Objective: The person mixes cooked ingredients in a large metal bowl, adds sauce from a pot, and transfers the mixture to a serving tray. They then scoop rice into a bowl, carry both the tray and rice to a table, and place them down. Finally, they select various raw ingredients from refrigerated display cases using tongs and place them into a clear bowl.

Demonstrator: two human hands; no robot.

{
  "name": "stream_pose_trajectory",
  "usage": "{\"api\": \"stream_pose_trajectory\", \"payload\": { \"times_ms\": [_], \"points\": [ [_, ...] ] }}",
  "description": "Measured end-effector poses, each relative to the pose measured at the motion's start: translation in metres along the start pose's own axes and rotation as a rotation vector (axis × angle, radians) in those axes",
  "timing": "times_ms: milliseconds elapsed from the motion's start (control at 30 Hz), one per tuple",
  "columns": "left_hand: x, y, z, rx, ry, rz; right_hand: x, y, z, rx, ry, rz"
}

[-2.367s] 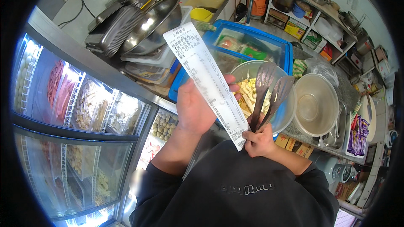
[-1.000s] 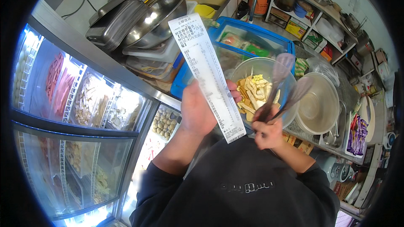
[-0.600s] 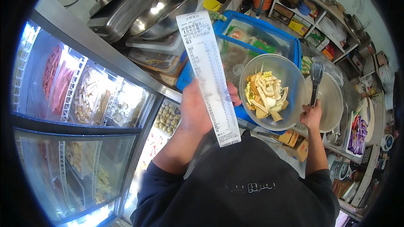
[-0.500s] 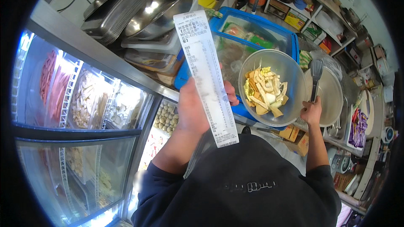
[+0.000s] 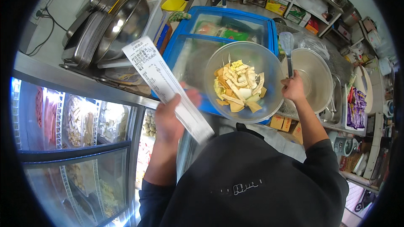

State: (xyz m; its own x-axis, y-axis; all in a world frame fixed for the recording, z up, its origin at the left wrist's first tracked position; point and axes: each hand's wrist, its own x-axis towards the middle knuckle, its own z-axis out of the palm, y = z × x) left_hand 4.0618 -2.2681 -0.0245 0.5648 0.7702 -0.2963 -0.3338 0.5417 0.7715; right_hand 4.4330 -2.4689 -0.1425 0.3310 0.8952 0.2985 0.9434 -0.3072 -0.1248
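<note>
Head view, near to far: at the lower middle of the frame is the person's dark top. The left hand (image 5: 168,120) rises from it at centre left, closed around a long paper slip (image 5: 166,87) that runs diagonally from the centre up toward the upper left, printed side up. The same hand seems to steady the clear bowl (image 5: 244,82) at its near rim; the exact contact is hidden behind the slip. The bowl, at centre, holds pale sliced food (image 5: 237,86), yellow and white strips heaped in the middle. To its right the right hand (image 5: 293,89) is closed on the handle of a spatula (image 5: 287,46), blade pointing up. Behind the bowl lie blue trays (image 5: 229,25) with clear lids; a large pale basin (image 5: 313,75) sits at right; stacked steel bowls (image 5: 122,25) fill the upper left. A glass-fronted chiller (image 5: 75,122) takes the left edge.

To do this well, I judge the bowl should stay level over the trays, the slip kept flat enough to read, and the spatula held clear of the paper.
</note>
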Motion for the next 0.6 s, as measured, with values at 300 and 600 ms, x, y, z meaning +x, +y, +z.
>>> {"api": "stream_pose_trajectory", "payload": {
  "times_ms": [300, 600],
  "points": [
    [0.069, -0.133, 0.005, 0.666, 0.501, -0.208, 0.027, 0.051, 0.047, 0.106, 0.11, -0.398],
    [-0.008, -0.146, -0.011, 0.226, 0.254, -0.035, 0.071, 0.026, 0.038, 0.378, 0.021, -0.453]
  ]
}}
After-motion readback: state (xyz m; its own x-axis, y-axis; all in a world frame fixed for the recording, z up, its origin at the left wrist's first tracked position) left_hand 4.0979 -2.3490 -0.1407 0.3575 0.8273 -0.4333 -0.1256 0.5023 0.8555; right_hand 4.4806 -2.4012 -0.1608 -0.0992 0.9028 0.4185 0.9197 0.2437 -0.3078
